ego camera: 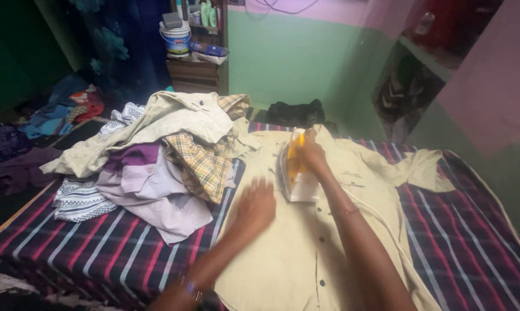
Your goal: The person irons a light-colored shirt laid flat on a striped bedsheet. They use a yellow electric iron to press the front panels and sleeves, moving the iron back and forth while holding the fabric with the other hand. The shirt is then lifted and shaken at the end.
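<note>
matt cloth shirt (306,242), glossy plastic iron (296,170)

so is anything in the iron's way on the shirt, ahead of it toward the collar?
Nothing visible blocks it. The right hand grips the yellow and white iron on the pale yellow shirt. The left hand lies flat on the shirt beside it, to the left. The pile of clothes sits further left.

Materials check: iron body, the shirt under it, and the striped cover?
Iron: looks like moulded plastic, yellow and white, smooth with a slight sheen; soleplate hidden. Shirt: thin woven fabric, likely cotton or a blend, matte pale beige, soft creases, dark buttons. Striped cover: woven cloth, matte, dark with red and white stripes; fibre unclear.
</note>
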